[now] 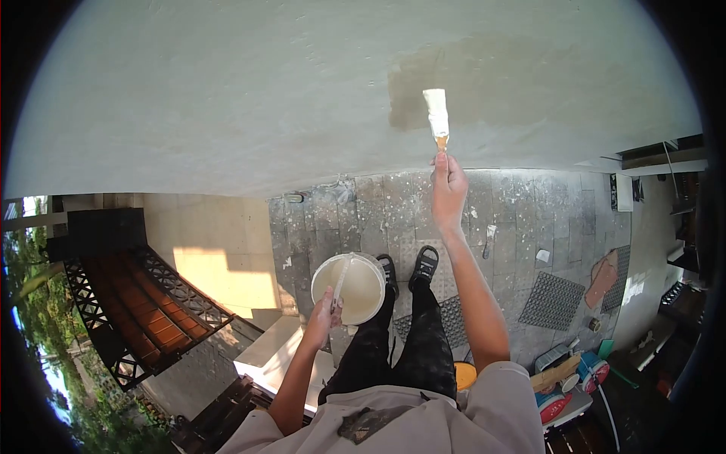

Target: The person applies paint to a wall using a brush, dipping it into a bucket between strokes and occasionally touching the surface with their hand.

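My right hand (449, 189) grips the wooden handle of a brush (437, 113), whose head is coated in white and held up in front of the wall (227, 98). Around and to the right of the brush, the pale wall has a darker, damp-looking patch (499, 79). Low on the left, my left hand (325, 314) is closed on the handle of a round white bucket (363, 291). Pale liquid shows inside the bucket, which hangs beside my legs.
My feet stand on a paint-spattered tiled floor (522, 219). Grey textured mats (552, 301) lie at the right. Several containers and tools crowd the lower right, near a yellow-orange lid (465, 375). A brown slatted bench (144, 303) is at the left.
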Tool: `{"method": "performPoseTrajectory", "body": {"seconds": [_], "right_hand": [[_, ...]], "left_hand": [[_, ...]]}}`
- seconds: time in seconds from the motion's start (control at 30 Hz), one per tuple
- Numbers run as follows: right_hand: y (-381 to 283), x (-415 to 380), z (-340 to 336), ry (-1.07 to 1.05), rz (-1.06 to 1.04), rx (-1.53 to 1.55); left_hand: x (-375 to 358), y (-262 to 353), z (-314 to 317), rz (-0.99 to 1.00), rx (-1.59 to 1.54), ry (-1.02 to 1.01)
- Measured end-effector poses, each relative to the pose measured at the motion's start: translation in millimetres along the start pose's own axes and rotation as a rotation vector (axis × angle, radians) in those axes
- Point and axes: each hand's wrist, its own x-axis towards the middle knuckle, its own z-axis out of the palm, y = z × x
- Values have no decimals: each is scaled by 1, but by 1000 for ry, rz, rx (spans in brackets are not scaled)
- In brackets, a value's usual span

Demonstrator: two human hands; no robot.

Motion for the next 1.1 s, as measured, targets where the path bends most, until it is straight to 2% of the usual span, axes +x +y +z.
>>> {"method": "performPoseTrajectory", "body": {"seconds": [0.07, 0.1, 0.17, 0.23, 0.33, 0.37, 0.43, 0.53, 0.63, 0.7, 0.8, 0.87, 0.93, 1.03, 1.1], "right_hand": [[-43, 24, 2, -16, -32, 128], [-40, 33, 5, -26, -12, 107], [-17, 45, 13, -39, 23, 63], [40, 27, 15, -132, 136, -106], [42, 4, 4, -67, 58, -223], [40, 13, 3, -57, 36, -120], [-33, 18, -3, -43, 36, 73], [-65, 41, 4, -69, 54, 210], [18, 30, 16, -128, 193, 37], [74, 5, 11, -190, 281, -203], [53, 1, 0, -120, 145, -86], [1, 12, -6, -89, 124, 147], [-40, 28, -5, -40, 18, 338], [-38, 55, -3, -106, 86, 257], [27, 47, 3, -117, 104, 17]], "left_hand": [[4, 0, 0, 11, 8, -9], [3, 0, 2, 8, 8, -16], [-4, 3, 6, -8, 4, -23], [-8, 16, 14, -15, -1, -24], [-10, 20, 12, 13, -22, -55], [-3, 21, 10, 28, -13, -41], [-1, 7, 3, 16, 5, -3], [1, 4, 3, 5, -2, -14], [-2, 8, 8, 13, 4, -53], [-6, 12, 10, 26, -14, -59], [6, 22, 6, 46, -21, -38], [-8, 10, 0, -5, -13, -17], [-2, 17, 2, -4, 8, -39], [0, 16, 8, -16, 7, -3], [-3, 21, 10, -12, 6, -6]]}}
